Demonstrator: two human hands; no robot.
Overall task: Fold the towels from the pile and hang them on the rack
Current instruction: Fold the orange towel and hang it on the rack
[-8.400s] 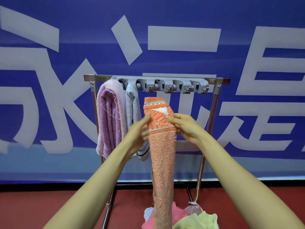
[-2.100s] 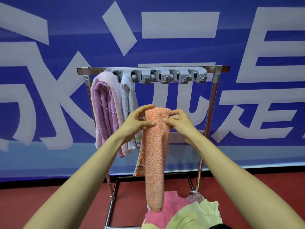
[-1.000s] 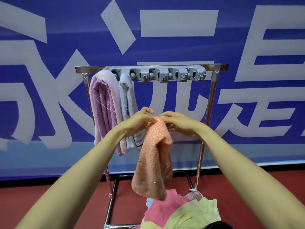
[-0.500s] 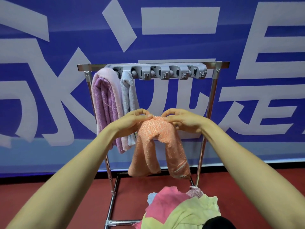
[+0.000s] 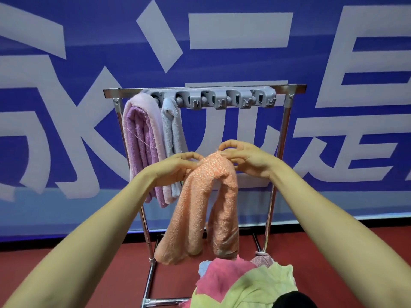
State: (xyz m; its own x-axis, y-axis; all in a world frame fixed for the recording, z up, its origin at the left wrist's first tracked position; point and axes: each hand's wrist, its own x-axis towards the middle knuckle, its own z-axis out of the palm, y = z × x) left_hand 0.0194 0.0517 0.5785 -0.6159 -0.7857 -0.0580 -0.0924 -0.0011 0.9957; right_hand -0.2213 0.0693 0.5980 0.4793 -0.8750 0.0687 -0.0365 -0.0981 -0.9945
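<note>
Leftmost on the chrome tube towel rack (image 5: 289, 87), a thick lilac-and-pink terry towel (image 5: 142, 147) hangs folded over the top bar. Just beside it, a narrow pale grey towel (image 5: 172, 134) hangs from the first clip of the grey plastic hook strip (image 5: 224, 99) fixed along that bar.

The left hand (image 5: 175, 168) is in front of the grey towel's lower half, its fingertips and thumb curled and pinching the left side of the fold in a fuzzy orange terry towel (image 5: 200, 207). This towel is held in the air in front of the rack, below the hook strip and apart from it, doubled over so that two long halves hang down side by side, their ends just above the pile. The right hand (image 5: 246, 158) pinches the top of the same fold from the right, fingers bent over the cloth.

Bottom right, the loose pile of towels (image 5: 244, 283) shows pink and yellow-green cloth on the red floor (image 5: 89, 274).
</note>
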